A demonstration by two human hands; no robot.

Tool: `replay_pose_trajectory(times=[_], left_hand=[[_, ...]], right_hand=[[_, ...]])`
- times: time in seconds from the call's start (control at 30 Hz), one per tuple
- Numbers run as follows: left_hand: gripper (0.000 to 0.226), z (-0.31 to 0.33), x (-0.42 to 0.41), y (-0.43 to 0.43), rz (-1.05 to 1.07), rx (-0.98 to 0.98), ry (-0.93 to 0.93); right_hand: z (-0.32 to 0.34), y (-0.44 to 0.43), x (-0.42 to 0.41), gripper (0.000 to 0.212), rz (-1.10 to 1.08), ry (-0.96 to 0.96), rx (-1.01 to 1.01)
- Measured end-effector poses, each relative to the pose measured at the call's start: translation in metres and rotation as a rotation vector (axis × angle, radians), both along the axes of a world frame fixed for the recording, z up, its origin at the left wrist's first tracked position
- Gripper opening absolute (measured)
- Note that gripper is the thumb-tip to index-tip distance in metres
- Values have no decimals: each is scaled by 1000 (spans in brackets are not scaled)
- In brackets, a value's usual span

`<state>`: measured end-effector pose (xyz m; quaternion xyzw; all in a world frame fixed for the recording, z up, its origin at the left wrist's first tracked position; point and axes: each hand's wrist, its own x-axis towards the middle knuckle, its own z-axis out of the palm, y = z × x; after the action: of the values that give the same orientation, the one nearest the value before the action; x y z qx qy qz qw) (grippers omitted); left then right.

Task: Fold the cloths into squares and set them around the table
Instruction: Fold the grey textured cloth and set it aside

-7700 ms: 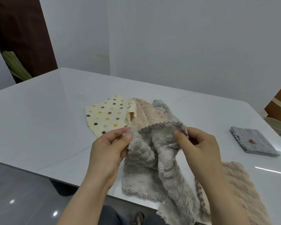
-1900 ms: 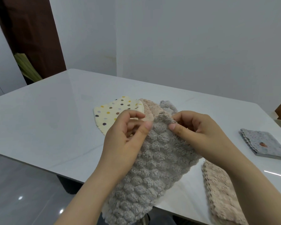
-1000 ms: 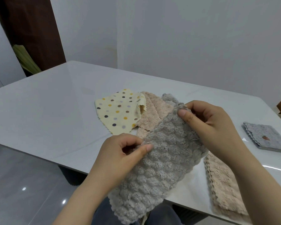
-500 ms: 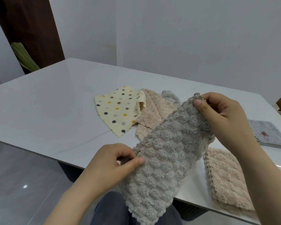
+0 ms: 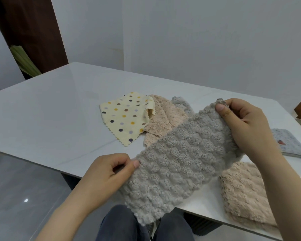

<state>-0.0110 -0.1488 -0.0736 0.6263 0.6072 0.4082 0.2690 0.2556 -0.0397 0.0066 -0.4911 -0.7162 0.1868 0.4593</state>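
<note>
- Worktop [image 5: 50, 119]: pale, glossy slab that fills the middle of the view and carries every cloth except the one in the hands.
- Grey fleecy cloth [image 5: 181, 162]: folded into a long band with a bubbled pile. It is held in the air above the near edge of the worktop, slanting from lower left to upper right, and its lower end hangs over the person's lap.
- Right hand [image 5: 247, 129]: holds the far upper end of the grey fleecy cloth. The thumb lies on top at the corner and the fingers [image 5: 240, 106] are curled behind, clamped on the fabric.
- Left hand [image 5: 108, 176]: holds the near left edge of the same cloth. The thumb and curled fingers [image 5: 118, 158] are closed in a pinch on that edge.
- Folded peach cloth [image 5: 241, 193]: a fleecy square lying flat at the near right edge of the worktop, partly beneath the right forearm.
- Spotted cream cloth [image 5: 125, 117]: lies loose at the centre of the worktop, with a zigzag hem and one corner turned up.
- Loose peach cloth [image 5: 162, 122]: unfolded, just right of the spotted cream cloth and touching it. The held cloth partly hides it.
- Folded patterned grey cloth [image 5: 288, 143]: a flat square at the far right of the worktop, well apart from the central heap.
- Second grey cloth [image 5: 181, 102]: only a rumpled part shows, behind the loose peach cloth.
</note>
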Motion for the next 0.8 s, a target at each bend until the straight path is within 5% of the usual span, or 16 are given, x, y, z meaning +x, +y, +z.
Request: replay_pose_trajectory(times=[0.23, 0.4, 0.8], left_hand=[[43, 11, -12, 4, 94, 7, -108], [9, 1, -33, 23, 141, -84, -15], [22, -23, -35, 46, 297, -169, -249]], right_hand=[[-7, -1, 2, 33, -18, 4, -16], [-24, 2, 2, 35, -38, -43, -124], [-47, 10, 2, 33, -74, 11, -177]])
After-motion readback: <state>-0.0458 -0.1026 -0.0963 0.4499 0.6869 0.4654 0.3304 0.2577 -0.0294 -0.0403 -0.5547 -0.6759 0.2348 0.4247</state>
